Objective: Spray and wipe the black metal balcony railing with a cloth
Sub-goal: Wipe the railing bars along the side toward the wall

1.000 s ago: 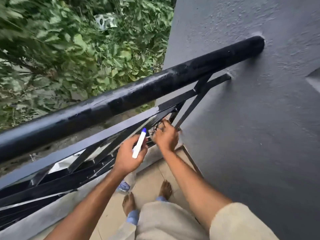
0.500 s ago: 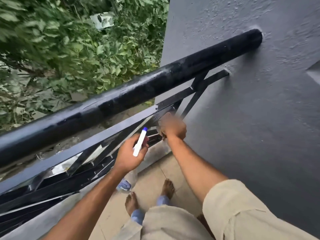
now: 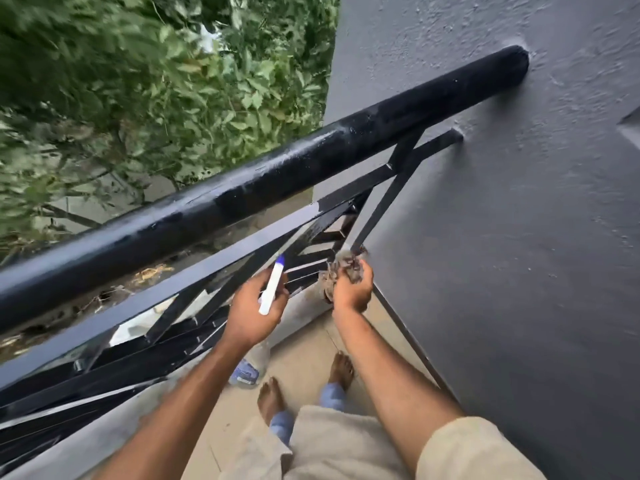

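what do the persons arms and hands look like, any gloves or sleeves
No gloves, rings or watch show: the left hand and right hand are bare, as are both forearms. A loose beige sleeve covers the right arm from about the elbow up. No sleeve shows on the left arm.

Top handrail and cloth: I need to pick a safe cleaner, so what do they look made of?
Top handrail: probably a metal tube with glossy black paint; it shows bright highlights and pale streaks or droplets. Cloth: soft fabric, grey-brown and matte, weave too blurred to tell; it bunches in folds in the right hand, against a thin diagonal bar.
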{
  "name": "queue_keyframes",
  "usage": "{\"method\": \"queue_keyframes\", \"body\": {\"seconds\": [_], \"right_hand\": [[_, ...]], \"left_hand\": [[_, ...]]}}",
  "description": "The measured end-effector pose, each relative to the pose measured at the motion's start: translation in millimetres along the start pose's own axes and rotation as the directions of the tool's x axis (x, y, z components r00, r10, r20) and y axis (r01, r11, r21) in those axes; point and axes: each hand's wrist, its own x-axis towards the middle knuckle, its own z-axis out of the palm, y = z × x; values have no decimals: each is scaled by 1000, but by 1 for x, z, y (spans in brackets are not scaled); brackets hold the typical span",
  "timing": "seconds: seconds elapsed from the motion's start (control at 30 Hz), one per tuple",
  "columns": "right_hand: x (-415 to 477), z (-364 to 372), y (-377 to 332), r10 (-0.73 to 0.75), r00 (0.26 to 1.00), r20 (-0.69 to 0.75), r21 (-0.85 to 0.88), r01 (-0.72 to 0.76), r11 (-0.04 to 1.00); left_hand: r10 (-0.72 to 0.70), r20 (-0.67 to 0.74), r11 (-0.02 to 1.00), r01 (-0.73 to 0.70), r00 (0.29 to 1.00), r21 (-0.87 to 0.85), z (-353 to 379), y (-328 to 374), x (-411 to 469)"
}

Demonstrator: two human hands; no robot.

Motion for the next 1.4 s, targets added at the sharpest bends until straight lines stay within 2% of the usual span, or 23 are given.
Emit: {"method": "queue_keyframes", "body": {"seconds": [0.07, 0.17, 0.23, 0.37, 0.5, 0.57, 0.63, 0.7, 0.77, 0.83, 1.0, 1.13, 1.2, 1.3, 1.4], "right_hand": [[2, 3, 17, 54, 997, 58, -20, -53, 998], [-7, 22, 16, -2, 946, 325, -61, 23, 998], [-20, 37, 11, -12, 904, 427, -84, 53, 995], [-30, 56, 24, -84, 901, 426, -273, 217, 937], [-24, 54, 22, -232, 851, 471, -470, 465, 750], [-11, 55, 10, -184, 852, 490, -543, 464, 700], [8, 58, -5, -83, 886, 457, -599, 375, 707], [21, 61, -12, -23, 889, 457, -638, 346, 688], [13, 62, -8, -22, 879, 476, -633, 360, 685], [-2, 64, 10, -44, 866, 498, -563, 361, 744], [-6, 59, 28, -139, 863, 485, -452, 384, 805], [39, 69, 25, -70, 938, 340, -570, 265, 778], [61, 78, 24, -36, 947, 318, -586, 227, 778], [57, 78, 28, -81, 937, 340, -612, 286, 737], [23, 65, 46, -246, 880, 405, -473, 433, 767]], "left_hand": [[-1, -3, 1000, 1, 1000, 2, -1, -1, -2], [-15, -6, 1000, 15, 1000, -21, -3, 0, -6], [-38, -12, 999, 37, 999, -40, -5, -2, -7], [-4, -5, 1000, 4, 1000, -18, -6, -7, -9], [9, 18, 1000, -9, 1000, 16, -4, -5, -5], [15, 25, 1000, -16, 1000, 21, -3, -4, -3], [17, 31, 1000, -18, 999, 19, -2, -4, -2], [30, 36, 999, -31, 999, 28, -3, -5, 0], [50, 41, 998, -52, 998, 46, -5, -7, 1], [54, 37, 997, -56, 998, 55, -6, -7, 4], [-13, 50, 999, 11, 999, 36, -1, -14, 13], [-16, 57, 999, 13, 998, 39, 8, -15, 21], [-13, 75, 999, 10, 997, 53, 14, -17, 30], [2, 107, 998, -9, 994, 62, 22, -29, 41], [13, 131, 999, -20, 991, 50, 27, -33, 45]]}}
